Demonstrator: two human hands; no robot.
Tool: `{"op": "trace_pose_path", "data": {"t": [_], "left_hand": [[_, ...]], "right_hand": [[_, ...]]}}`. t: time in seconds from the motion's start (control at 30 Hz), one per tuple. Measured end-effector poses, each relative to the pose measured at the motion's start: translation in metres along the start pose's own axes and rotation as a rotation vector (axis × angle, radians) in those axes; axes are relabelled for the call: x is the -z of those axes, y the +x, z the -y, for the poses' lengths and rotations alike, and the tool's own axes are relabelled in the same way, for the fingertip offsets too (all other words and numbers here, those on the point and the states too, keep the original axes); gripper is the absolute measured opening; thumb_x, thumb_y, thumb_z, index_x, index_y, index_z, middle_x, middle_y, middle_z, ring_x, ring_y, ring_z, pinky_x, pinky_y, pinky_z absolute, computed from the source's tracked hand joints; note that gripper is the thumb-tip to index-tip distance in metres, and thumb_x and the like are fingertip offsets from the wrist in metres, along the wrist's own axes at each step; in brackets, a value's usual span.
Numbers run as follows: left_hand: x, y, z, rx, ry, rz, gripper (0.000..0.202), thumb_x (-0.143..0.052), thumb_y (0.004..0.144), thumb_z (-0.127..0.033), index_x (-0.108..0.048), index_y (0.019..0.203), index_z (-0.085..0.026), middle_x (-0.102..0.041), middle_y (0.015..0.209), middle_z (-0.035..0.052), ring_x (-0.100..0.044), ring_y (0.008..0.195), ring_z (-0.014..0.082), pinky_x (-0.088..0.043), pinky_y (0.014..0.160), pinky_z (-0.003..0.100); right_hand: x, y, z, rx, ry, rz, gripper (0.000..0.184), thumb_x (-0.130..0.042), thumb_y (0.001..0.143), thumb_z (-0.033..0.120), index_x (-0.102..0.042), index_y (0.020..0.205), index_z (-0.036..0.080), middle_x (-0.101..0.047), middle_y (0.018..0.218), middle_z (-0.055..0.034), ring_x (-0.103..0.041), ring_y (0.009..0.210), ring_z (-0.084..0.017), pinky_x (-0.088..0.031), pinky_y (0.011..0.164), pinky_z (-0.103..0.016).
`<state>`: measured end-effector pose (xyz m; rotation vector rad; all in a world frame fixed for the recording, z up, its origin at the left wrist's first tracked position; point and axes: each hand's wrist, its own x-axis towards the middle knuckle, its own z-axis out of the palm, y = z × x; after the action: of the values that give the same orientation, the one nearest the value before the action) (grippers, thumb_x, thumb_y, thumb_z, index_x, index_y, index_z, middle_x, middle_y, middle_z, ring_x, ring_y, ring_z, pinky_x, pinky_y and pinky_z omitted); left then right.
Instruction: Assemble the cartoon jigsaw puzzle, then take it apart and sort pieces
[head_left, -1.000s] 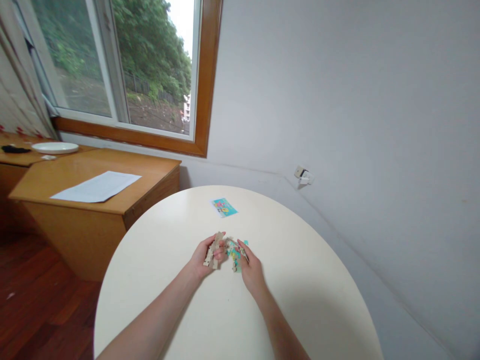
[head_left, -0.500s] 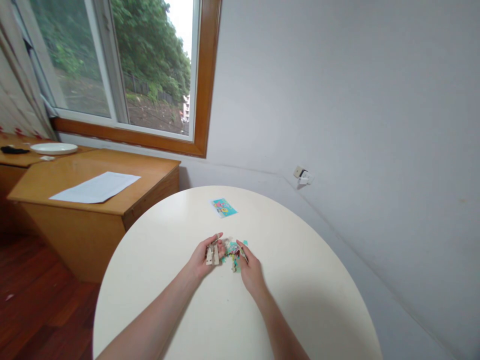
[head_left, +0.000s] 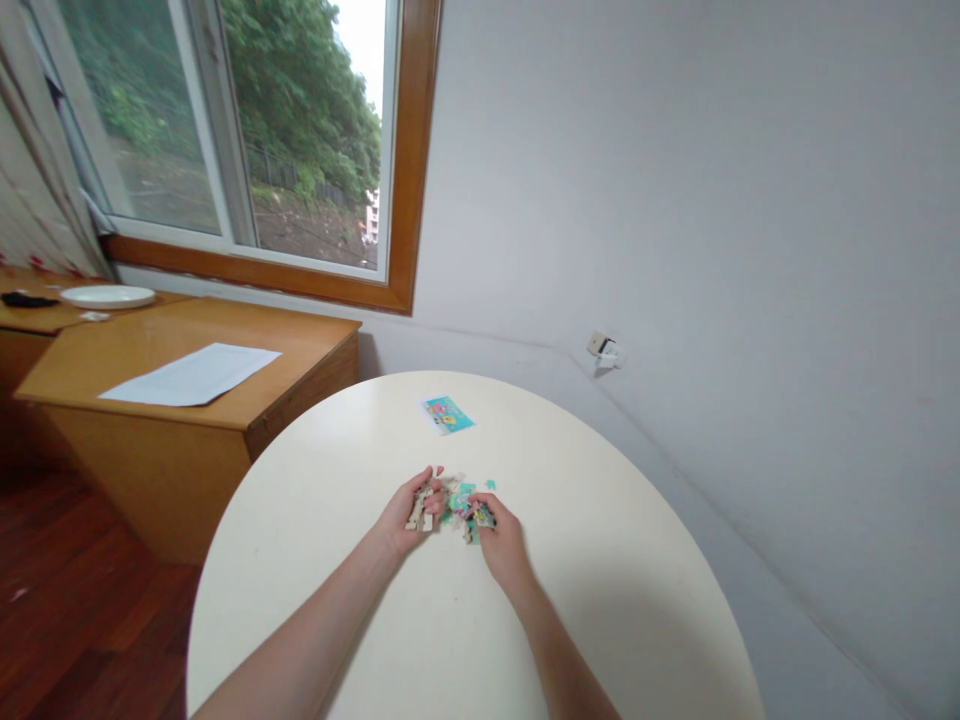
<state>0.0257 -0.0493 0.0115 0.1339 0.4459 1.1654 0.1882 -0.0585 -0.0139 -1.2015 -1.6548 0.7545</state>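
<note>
Btwn the fingers of L hand (head_left: pixel 403 518) and R hand (head_left: pixel 502 538), partly hidden by both, see loose heap (head_left: pixel 460 497) of puzzle pcs, teal and pale, on white table (head_left: pixel 337 570). Inside L fingers, grips grey-backed pcs (head_left: pixel 418 516) w/ fingers bent round and thumb up; vs 1 s ago, no longer shows a tall chunk across the palm, now looks smaller and more broken up (split or just turned, can't tell). Under R fingertips, now grasps multicoloured pcs (head_left: pixel 484 516), w/ index curled down over the top and picture side in view; vs ½ s ago, less straight in the index, more colour on show. Can't tell exact no. of pcs in either grip. Just past R fingertips, see single teal pc (head_left: pixel 490 484) lying apart from the heap, same spot as before. Farther out, well beyond L and R fingertips, see picture card (head_left: pixel 448 414) lying flat, untouched, not moved. Reads as pcs coming looser at L and facing up at R, so prob. mid-handling: w/ both hands loaded and heap btwn fingers unassembled, looks far from done.
</note>
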Motion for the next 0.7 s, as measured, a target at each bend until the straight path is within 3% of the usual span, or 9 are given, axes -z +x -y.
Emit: {"op": "trace_pose_path", "data": {"t": [0.17, 0.43, 0.7], "left_hand": [[-0.0012, -0.0011, 0.0001, 0.006, -0.026, -0.027, 0.024, -0.037, 0.096, -0.023, -0.052, 0.081, -0.012, -0.042, 0.053, -0.0039, -0.031, 0.035, 0.0044, -0.025, 0.034, 0.014], [-0.0007, -0.0038, -0.0008, 0.01, -0.015, 0.006, 0.028, -0.038, 0.094, -0.024, -0.051, 0.072, -0.012, -0.036, 0.048, -0.0044, -0.031, 0.036, 0.0063, -0.026, 0.035, 0.016], [0.0032, 0.003, 0.0039, 0.019, 0.058, -0.002, 0.023, -0.042, 0.091, -0.02, -0.051, 0.071, -0.013, -0.041, 0.05, -0.0032, -0.041, 0.04, 0.0082, -0.038, 0.039, 0.017]], "right_hand": [[-0.0002, -0.0002, 0.0011, 0.01, -0.006, -0.006, 0.026, -0.041, 0.079, 0.032, -0.064, 0.083, 0.02, -0.07, 0.085, -0.0044, -0.064, 0.084, -0.02, -0.048, 0.079, -0.031], [-0.0006, 0.0006, 0.0002, 0.03, 0.002, -0.007, 0.024, -0.045, 0.078, 0.03, -0.066, 0.085, 0.021, -0.072, 0.09, -0.0044, -0.065, 0.089, -0.021, -0.049, 0.084, -0.034], [-0.0011, -0.0001, 0.001, 0.052, -0.009, 0.006, 0.023, -0.053, 0.075, 0.025, -0.07, 0.089, 0.02, -0.072, 0.092, -0.0062, -0.065, 0.089, -0.021, -0.05, 0.087, -0.035]]}}
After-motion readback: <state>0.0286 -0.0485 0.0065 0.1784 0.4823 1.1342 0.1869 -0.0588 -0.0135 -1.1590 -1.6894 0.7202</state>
